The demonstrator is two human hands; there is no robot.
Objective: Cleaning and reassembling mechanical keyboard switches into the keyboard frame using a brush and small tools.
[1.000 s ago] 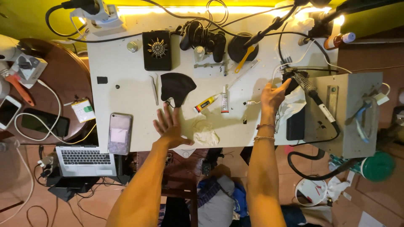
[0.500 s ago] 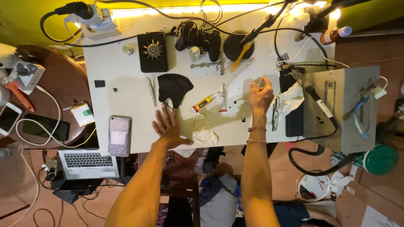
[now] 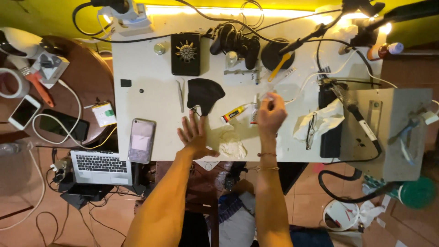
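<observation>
Fingers (image 3: 270, 98) of my right hand (image 3: 270, 116) pinch something small and pale, which I cannot make out, lifted for a look just beside the white tube (image 3: 254, 111). Left hand (image 3: 195, 136) lies flat, spread wide, steadying me on the worktop (image 3: 151, 91) below the black mask (image 3: 204, 93).

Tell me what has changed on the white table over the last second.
The right hand has drawn back from the table's right side toward the middle, closing its fingers beside the white glue tube; what it pinches cannot be told. The left hand stayed flat and spread near the black face mask. The phone stayed put.
</observation>
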